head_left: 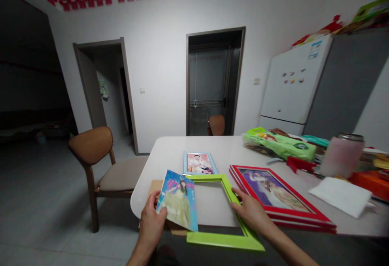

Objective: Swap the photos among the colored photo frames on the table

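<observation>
My left hand (152, 222) is closed on a loose photo print (178, 199) of a figure in a pale dress, holding it tilted above the table's near corner. My right hand (249, 210) rests on the right side of an empty lime-green picture frame (228, 239), fingers curled over its edge. The green frame lies flat and juts past the near edge of the white table (170, 146). A brown backing board (153, 187) lies under the photo and frame.
A small blue-framed photo (199, 163) lies beyond the green frame. Stacked red frames (281, 197) sit to the right. Farther right are a green packet (279, 142), a pink jar (342, 156) and a white paper (342, 195). A wooden chair (100, 164) stands left; a fridge (293, 86) behind.
</observation>
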Tool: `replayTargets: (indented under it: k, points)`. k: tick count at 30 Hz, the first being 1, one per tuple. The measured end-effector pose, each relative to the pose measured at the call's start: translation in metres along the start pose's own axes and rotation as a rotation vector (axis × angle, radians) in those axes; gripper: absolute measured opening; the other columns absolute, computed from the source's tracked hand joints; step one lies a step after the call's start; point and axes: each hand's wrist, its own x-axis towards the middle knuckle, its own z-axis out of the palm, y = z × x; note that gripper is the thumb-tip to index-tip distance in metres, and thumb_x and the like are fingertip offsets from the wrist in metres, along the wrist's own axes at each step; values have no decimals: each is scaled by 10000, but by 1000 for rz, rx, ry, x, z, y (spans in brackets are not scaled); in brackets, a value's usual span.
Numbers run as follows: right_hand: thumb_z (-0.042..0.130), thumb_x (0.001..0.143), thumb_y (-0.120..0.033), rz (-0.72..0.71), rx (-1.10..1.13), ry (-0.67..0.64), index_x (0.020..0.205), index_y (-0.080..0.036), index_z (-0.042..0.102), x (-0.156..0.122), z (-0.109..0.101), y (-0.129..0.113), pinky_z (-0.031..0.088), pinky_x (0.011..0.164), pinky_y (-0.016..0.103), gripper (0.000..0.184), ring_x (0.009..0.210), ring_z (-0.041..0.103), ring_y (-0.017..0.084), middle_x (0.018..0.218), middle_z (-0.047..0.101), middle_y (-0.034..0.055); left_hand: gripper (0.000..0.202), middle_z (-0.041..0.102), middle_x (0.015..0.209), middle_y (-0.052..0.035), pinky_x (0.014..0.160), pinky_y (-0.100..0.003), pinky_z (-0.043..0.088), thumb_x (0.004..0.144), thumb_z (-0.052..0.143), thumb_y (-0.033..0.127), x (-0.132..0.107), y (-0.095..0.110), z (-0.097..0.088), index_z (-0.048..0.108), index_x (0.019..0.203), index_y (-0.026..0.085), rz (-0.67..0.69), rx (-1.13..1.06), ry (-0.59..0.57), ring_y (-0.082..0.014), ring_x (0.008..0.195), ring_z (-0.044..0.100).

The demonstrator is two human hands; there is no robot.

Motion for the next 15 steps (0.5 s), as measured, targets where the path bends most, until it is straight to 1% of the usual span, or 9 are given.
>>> replayTargets:
  k: [2,4,7,11,15]
  points:
    - [396,660,-179,-34,-95,-7,1159,9,440,1,6,6,370,850,291,535,986,524,229,1100,543,193,370,604,872,-27,732,-294,426,649,434,189,-5,-16,-2,461,1018,166,-39,39,-30,-185,807,567]
    - [392,666,-171,-53,-160,-5,1149,3,452,1,11,10,362,864,295,516,993,520,229,1094,549,190,381,594,931,-34,767,-293,410,657,430,198,-9,-23,0,458,1037,174,-4,103,-45,-185,865,550]
    - [394,676,-158,-68,-227,9,1130,-9,470,2,15,13,375,842,297,484,963,536,229,1051,572,188,376,569,997,-46,829,-305,377,670,418,198,-14,-23,3,469,1042,183,76,268,-66,-187,936,516]
    - [395,687,-145,-93,-268,28,1106,-26,486,0,17,14,389,800,295,445,922,551,229,993,596,183,371,563,994,-89,859,-357,355,682,416,218,-18,-19,3,490,1038,148,126,500,-101,-220,963,492]
    - [409,687,-150,-91,-277,25,1069,-38,507,-2,17,14,391,773,296,410,891,557,234,949,606,179,362,568,969,-98,838,-368,374,697,410,214,-21,-17,1,492,1042,142,171,573,-102,-226,955,493]
